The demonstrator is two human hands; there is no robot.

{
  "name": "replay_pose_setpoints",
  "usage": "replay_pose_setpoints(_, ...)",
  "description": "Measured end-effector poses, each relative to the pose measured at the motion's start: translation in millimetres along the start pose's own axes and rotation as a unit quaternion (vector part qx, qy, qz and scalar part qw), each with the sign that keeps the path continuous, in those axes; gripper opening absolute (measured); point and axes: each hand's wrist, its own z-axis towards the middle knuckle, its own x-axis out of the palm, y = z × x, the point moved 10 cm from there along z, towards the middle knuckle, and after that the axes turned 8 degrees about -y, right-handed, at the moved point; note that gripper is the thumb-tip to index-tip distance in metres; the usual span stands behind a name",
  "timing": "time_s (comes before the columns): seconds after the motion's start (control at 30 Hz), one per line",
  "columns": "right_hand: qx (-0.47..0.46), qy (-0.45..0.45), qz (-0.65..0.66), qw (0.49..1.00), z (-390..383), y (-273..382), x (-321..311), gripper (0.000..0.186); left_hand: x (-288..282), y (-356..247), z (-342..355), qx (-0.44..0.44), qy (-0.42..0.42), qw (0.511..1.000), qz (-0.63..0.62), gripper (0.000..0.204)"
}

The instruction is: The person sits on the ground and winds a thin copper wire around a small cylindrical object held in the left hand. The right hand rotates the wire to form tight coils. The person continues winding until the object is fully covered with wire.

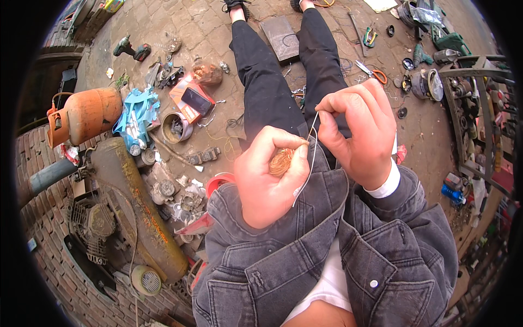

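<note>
My left hand (268,177) is closed around a small coil of copper wire (281,162), its thumb and forefinger pinched together at the top. My right hand (359,131), higher and to the right, pinches thumb and forefinger on a thin pale wire (312,163). That wire bends at my right fingertips and hangs down past my left thumb. A short copper-coloured strand runs between the two pinches; whether it joins the pale wire I cannot tell. Both hands are over my lap, in front of my grey denim jacket (305,261).
Orange-handled scissors (373,71), pliers (370,38) and a metal block (280,38) lie ahead on the paving. At left are a cordless drill (132,49), a phone (197,101), an orange gas cylinder (90,113) and a large yellowish cylinder (133,201). A metal rack (479,73) stands right.
</note>
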Motion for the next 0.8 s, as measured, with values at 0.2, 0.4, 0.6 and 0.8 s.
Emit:
replay_pose_setpoints(0.2,-0.009,-0.032,-0.015,0.999,3,-8,-7,0.028,3,1,0,-0.003,0.014,1.0,-0.002,0.008)
replay_pose_setpoints(0.4,-0.004,-0.044,-0.048,0.998,2,-14,-11,0.026,5,1,-1,-0.007,0.016,1.0,-0.001,0.008)
replay_pose_setpoints(0.6,0.092,-0.102,-0.194,0.971,9,-78,-60,0.007,-1,3,-7,-0.034,0.025,0.999,-0.022,0.009)
replay_pose_setpoints(0.8,0.154,-0.048,-0.146,0.976,-3,-105,-60,0.015,2,4,-6,-0.04,0.016,0.996,-0.076,0.009)
